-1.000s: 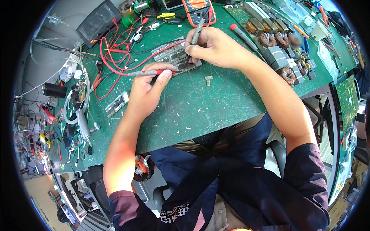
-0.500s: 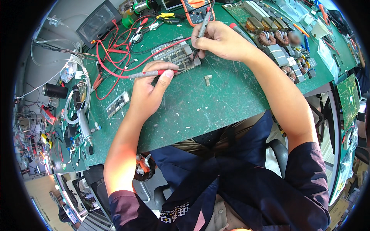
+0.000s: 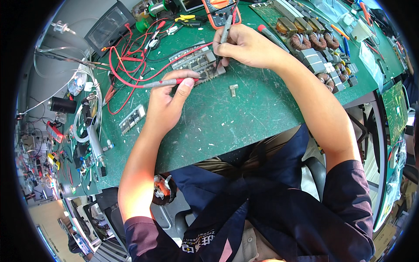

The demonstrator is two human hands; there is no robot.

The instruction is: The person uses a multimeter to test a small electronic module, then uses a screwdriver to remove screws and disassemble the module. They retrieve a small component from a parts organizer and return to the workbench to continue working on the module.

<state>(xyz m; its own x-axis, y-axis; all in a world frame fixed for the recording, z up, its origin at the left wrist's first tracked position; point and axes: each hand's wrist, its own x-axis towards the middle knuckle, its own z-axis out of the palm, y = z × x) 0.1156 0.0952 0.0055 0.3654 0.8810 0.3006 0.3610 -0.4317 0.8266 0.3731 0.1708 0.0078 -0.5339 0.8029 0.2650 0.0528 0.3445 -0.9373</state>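
Note:
My left hand (image 3: 169, 98) is closed round a red and grey multimeter probe (image 3: 162, 83), its tip close to the near edge of a small grey electronic module (image 3: 201, 61). In my right hand (image 3: 239, 46) is a dark-tipped grey probe (image 3: 226, 31), held steeply with its point down at the module's right part. Whether either tip touches metal is too small to tell. The module lies on the green bench mat, partly behind my left fingers. An orange multimeter (image 3: 219, 12) lies just beyond my right hand. Near the module sits a small pale metal piece (image 3: 233, 90).
A second slim module (image 3: 132, 119) lies left of my left forearm. Tangled red leads (image 3: 131, 65) spread across the left of the mat. A large circuit board with copper coils (image 3: 301, 42) stands at the far right. A dark screen (image 3: 109, 28) is at the back left.
The view has shifted slightly. Both hands keep their probes at the module, with only a small move of the right probe at most.

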